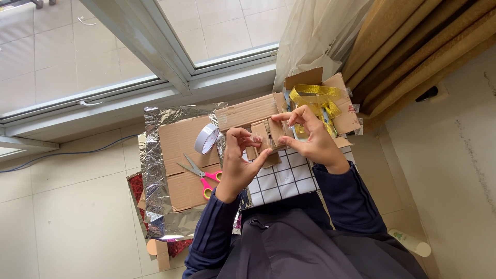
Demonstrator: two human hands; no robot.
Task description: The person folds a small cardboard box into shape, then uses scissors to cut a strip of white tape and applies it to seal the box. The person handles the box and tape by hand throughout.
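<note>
Tiled floor by a window holds our foil-edged cardboard sheet (181,142), scissors (202,175) and tape roll (206,138). Our left hand (238,165) and right hand (310,137) pinch a small cardboard piece (266,137) between fingertips, above a grid-patterned sheet (281,181).

Dark navy long sleeves, bare hands (279,147), dark lap

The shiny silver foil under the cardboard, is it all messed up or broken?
Yes, the silver foil looks crumpled and wrinkled, with ragged edges sticking out unevenly around the flat cardboard sheet. The scissors and tape roll just lie loose on that cardboard. Both hands, left hand and right hand, pinch small cardboard pieces.
</note>
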